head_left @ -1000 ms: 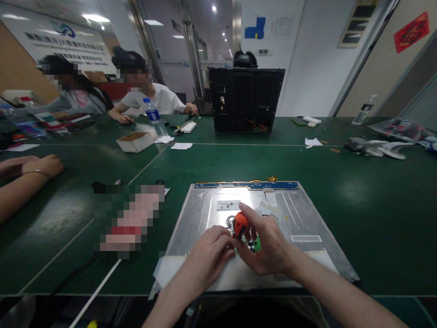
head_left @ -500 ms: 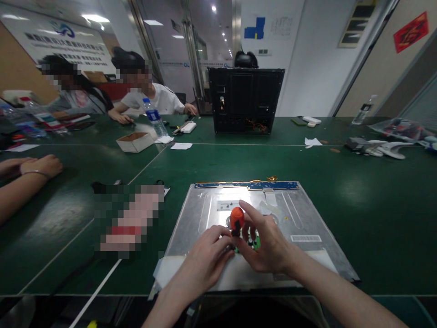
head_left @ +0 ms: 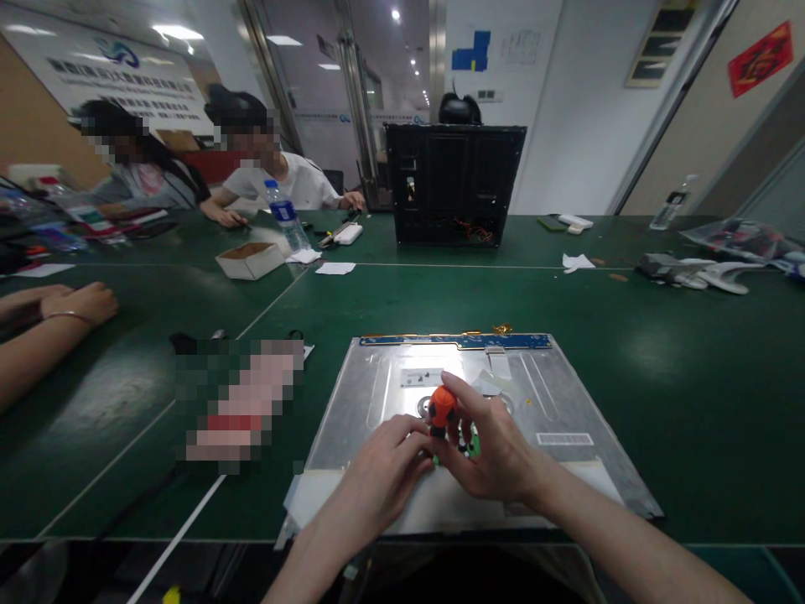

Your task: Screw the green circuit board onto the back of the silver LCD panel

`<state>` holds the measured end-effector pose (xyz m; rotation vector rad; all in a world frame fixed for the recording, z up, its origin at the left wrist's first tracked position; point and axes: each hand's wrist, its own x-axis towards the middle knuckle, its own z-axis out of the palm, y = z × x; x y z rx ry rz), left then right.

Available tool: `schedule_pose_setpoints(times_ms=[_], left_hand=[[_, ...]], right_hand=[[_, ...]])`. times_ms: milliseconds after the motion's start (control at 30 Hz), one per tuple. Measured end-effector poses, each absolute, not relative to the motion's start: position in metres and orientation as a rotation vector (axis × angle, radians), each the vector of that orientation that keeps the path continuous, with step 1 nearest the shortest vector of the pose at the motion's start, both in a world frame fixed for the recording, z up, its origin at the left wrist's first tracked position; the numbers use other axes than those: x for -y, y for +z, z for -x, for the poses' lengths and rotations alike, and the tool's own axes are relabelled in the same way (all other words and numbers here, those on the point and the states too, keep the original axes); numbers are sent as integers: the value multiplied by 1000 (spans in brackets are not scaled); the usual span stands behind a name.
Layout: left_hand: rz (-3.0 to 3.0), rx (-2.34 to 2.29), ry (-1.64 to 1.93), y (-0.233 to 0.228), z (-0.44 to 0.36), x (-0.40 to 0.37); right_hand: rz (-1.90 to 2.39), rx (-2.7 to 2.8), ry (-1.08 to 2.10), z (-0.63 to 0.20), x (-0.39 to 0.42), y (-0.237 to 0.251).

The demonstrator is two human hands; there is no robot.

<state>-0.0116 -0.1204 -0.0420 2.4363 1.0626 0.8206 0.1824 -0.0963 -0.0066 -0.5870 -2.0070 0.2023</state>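
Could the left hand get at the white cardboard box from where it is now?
Probably not. The left hand rests on the metal panel by the screwdriver, and the box lies far across the table; nothing blocks it.

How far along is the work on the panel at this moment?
Done: the metal-backed panel lies face down on the green table, its back exposed. In hand: the right hand holds an orange-handled screwdriver upright over a small green board, with the left hand steadying at its tip. Left: the blue strip board is still on the panel's far edge; screws are too small to tell.
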Motion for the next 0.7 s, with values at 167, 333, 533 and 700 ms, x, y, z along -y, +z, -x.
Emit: schedule_pose_setpoints(times_ms=[167, 333, 533, 700], left_hand=[[-2456, -1091, 810, -37, 10, 122], [-2457, -1094, 795, -37, 10, 123], [-2423, -1093, 801, -40, 10, 121], [-2401, -1075, 792, -37, 11, 123]], right_hand=[[566, 2006, 158, -183, 99, -8], [556, 2023, 184, -183, 100, -7], [566, 2024, 249, -184, 99, -1], [582, 2038, 325, -185, 98, -4]])
